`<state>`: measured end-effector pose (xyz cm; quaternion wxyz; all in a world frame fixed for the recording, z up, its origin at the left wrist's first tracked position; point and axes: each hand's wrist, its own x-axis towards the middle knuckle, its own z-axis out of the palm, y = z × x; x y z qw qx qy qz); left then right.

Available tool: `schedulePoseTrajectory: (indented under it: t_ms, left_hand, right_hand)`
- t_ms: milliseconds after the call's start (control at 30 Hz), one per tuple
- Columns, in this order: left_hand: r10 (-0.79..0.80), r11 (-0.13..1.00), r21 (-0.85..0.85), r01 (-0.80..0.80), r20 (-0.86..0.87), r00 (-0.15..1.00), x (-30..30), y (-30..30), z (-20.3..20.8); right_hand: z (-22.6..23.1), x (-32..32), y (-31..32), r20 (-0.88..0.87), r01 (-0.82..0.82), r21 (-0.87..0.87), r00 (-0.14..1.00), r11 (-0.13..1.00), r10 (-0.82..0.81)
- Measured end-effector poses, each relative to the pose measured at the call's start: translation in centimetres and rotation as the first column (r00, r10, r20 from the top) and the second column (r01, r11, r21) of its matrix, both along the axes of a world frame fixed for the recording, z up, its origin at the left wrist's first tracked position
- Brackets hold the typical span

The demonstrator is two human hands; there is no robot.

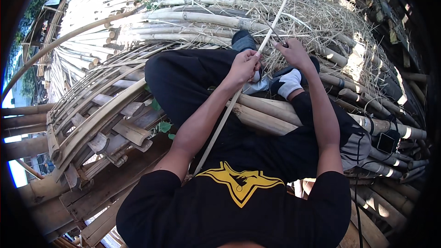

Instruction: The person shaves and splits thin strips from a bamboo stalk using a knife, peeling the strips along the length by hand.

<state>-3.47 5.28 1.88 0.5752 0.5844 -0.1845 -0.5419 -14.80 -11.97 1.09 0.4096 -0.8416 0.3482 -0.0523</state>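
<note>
A long pale bamboo strip slants from the person's lap, near and left, past the far edge of the view. The left hand is clamped on it about midway, thumb and fingers pinched together. The right hand, just right of the strip, is closed around the handle of a thin knife, whose blade points far and left and seems to cross the strip; whether it touches cannot be told. Fine shavings lie far and right over bamboo poles. The step in hand looks like paring the strip. The next stroke would call for a firm left pinch, a shallow blade angle and the edge directed clear of the left fingers.
</note>
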Motion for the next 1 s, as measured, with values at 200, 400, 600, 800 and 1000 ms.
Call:
schedulePoseTrajectory:
  t_ms: [200,400,600,800,1000]
  left_hand:
    - [-0.028,0.998,-0.068,0.015,-0.188,0.982,0.4,0.2,0.1]
    - [-0.067,0.997,-0.039,0.062,-0.138,0.988,-0.2,0.4,1.0]
    - [-0.12,0.989,-0.102,0.106,-0.146,0.982,-0.5,0.3,0.8]
    - [-0.153,0.987,-0.055,0.149,-0.071,0.986,-1.9,0.3,0.5]
    - [-0.234,0.972,-0.026,0.235,-0.237,0.943,-2.4,1.5,0.4]
  right_hand:
    - [-0.2,-0.3,2.7,-0.235,-0.141,-0.224,0.968,0.964,0.087]
    - [0.0,-0.2,4.7,-0.224,-0.089,-0.25,0.974,0.964,0.031]
    - [-0.6,-0.4,5.0,-0.173,-0.126,-0.309,0.982,0.943,0.075]
    - [-1.7,-1.2,3.7,-0.137,-0.023,-0.376,0.99,0.926,-0.031]
    - [-3.2,-5.5,-4.9,-0.407,0.363,-0.362,0.767,0.859,-0.495]
